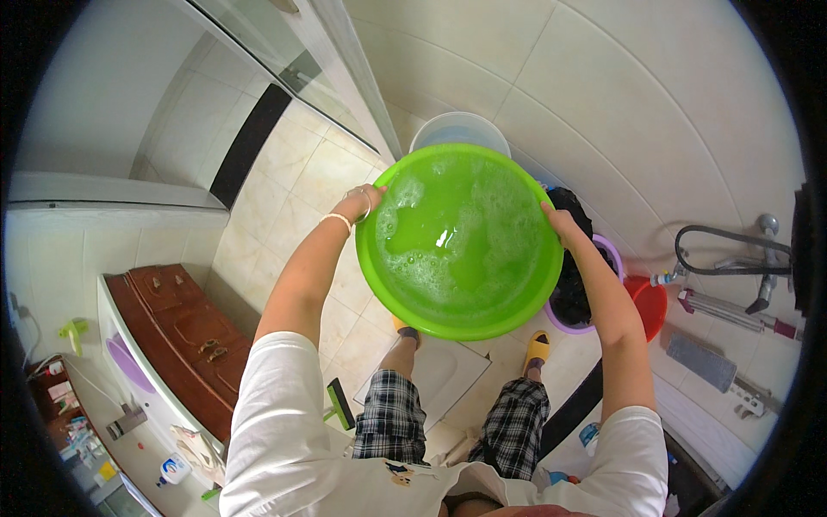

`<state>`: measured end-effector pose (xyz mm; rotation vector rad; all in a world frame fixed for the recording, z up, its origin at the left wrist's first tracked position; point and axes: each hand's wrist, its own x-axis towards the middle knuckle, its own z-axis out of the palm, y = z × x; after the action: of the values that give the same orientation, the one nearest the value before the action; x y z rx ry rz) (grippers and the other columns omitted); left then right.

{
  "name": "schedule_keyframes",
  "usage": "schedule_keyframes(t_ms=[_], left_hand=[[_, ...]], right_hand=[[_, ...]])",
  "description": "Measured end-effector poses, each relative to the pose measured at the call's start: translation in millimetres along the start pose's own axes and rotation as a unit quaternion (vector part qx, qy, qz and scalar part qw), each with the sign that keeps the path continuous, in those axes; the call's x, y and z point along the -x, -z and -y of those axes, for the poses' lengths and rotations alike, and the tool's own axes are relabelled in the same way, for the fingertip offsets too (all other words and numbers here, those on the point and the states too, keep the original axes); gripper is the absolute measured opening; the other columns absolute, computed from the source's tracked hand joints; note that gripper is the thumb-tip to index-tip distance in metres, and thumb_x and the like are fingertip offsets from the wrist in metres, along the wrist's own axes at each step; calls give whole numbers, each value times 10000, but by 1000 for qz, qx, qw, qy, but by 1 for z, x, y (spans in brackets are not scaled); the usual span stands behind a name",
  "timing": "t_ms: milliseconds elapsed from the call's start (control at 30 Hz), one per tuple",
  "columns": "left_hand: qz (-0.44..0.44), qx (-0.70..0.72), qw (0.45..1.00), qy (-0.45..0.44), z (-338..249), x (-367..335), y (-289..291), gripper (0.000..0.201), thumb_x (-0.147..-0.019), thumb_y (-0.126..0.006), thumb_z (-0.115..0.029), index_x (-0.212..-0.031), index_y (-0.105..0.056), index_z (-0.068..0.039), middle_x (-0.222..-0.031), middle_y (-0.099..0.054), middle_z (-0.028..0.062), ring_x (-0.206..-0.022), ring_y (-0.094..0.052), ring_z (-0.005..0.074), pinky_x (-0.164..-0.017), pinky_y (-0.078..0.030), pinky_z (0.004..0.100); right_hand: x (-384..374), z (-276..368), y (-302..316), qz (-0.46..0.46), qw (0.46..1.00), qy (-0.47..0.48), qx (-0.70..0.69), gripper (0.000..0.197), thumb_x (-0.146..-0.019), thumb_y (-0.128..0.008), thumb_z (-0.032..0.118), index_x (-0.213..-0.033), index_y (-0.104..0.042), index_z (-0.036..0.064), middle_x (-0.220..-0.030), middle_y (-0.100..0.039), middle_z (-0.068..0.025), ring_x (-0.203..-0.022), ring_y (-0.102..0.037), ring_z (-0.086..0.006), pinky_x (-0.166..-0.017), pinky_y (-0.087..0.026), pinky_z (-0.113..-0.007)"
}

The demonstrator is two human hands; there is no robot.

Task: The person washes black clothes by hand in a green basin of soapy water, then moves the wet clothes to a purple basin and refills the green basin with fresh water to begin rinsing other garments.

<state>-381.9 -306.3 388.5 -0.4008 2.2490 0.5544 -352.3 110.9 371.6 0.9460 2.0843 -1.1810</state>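
A large round green basin is held up in front of me, with soapy water and patches of white foam inside. My left hand grips its left rim, a bracelet and a bangle round the wrist. On the opposite side, my right hand is closed over the right rim. The undersides of both grips are hidden. Behind the basin's far edge stands a white bucket, partly covered by it. Black cloth or plastic lies in a purple basin beyond my right forearm.
A red basin sits by the right wall, below a faucet with a black hose. My feet in yellow slippers straddle a white floor pan. A brown cabinet stands left. A glass door is at the far left.
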Motion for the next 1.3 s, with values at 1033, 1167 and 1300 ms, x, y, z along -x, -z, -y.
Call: schedule_keyframes(t_ms=[1033, 1167, 1300], left_hand=[[98, 92, 991, 0, -20, -27, 17, 514, -840, -366, -397, -1040, -483, 61, -900, -577, 160, -715, -576, 247, -648, -456, 383], [130, 127, 983, 10, 5, -25, 16, 501, -838, -374, -393, -1020, -499, 56, -873, -581, 149, -701, -573, 236, -645, -456, 373], [144, 146, 979, 4, 14, -26, 10, 495, -836, -378, -395, -1006, -508, 51, -894, -574, 149, -723, -569, 229, -643, -458, 373]], right_hand=[[-67, 13, 35, 83, 994, -11, 65, 440, -826, -457, 307, -1077, -459, -55, -1062, -513, -155, -922, -510, -264, -775, -405, -381], [-31, 47, 22, 133, 990, 0, 36, 403, -813, -480, 259, -1077, -452, -43, -1019, -525, -148, -876, -525, -268, -726, -430, -400], [-35, 45, 23, 195, 980, 19, 16, 346, -816, -474, 229, -1050, -474, -26, -967, -541, -138, -813, -547, -260, -670, -452, -401]])
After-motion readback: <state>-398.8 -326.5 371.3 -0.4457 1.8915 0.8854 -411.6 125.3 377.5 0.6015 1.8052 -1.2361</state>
